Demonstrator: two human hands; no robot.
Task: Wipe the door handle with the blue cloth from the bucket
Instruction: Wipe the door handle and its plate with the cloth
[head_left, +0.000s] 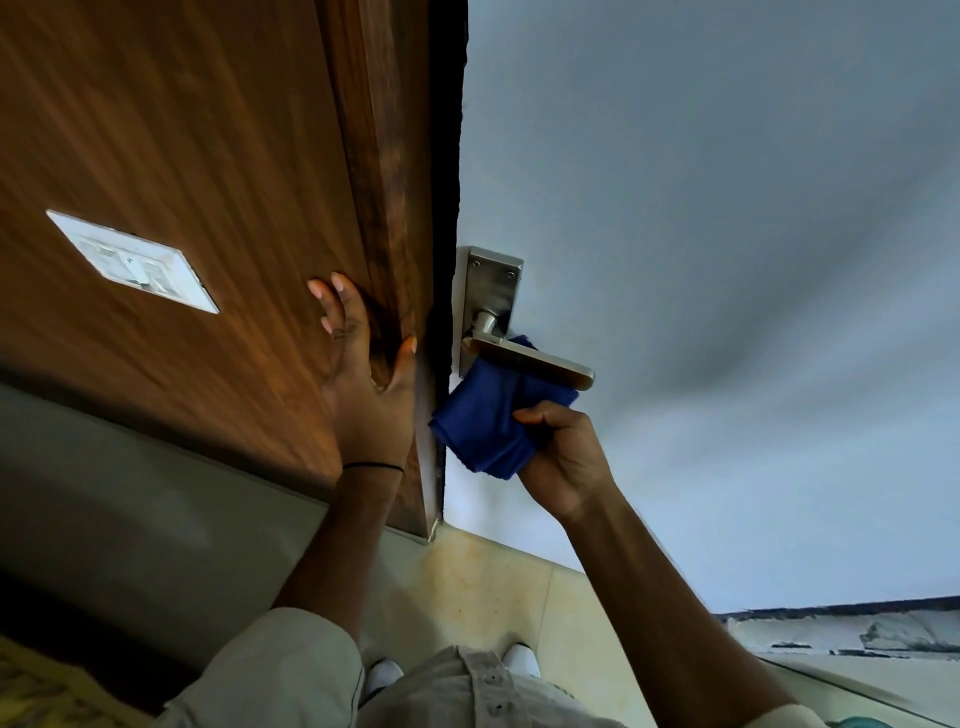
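The right hand (563, 457) is clenching the bunched blue cloth (485, 421), pressing it up against the underside of the metal door handle (527, 361) on the pale door (727, 234); the cloth is hiding the lower part of the handle's backplate. The left hand (363, 374) is lying flat and released, fingers spread, on the wooden panel (182, 130). The white switch plate (132, 260) is looking blurred, with no readable markings. The shoes (384, 675) are showing only partly, behind the shirt.
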